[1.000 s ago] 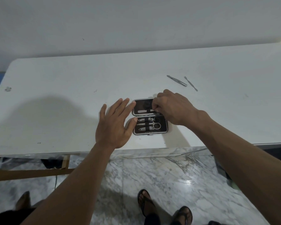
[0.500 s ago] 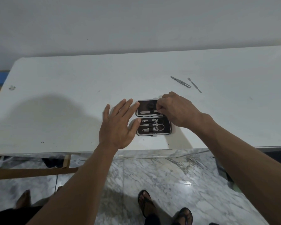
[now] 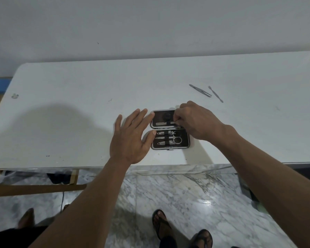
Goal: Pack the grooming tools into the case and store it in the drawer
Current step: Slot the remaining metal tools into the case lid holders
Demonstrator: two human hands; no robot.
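Note:
A small dark grooming case [image 3: 184, 143] lies open on the white table [image 3: 79, 97]. Its near half holds two clippers and scissors [image 3: 175, 139] under an elastic strap. In the far half lies a flat nail file [image 3: 164, 123]. My right hand [image 3: 197, 120] rests over the case's right side, fingertips pinched at the file's right end. My left hand [image 3: 131, 138] lies flat with fingers spread, its fingertips touching the case's left edge. Tweezers [image 3: 200, 90] and a thin pusher tool [image 3: 216, 94] lie loose on the table beyond my right hand.
The table's front edge runs just below the case, with a clear acrylic drawer front [image 3: 177, 170] under it. Below are a marble floor [image 3: 186, 203], my sandalled feet [image 3: 161, 222] and a wooden frame [image 3: 34, 189] at left. A wall stands behind the table.
Both hands and the case stay together on the table. The view has shifted slightly. My right fingertips keep working at the file's end in the far half.

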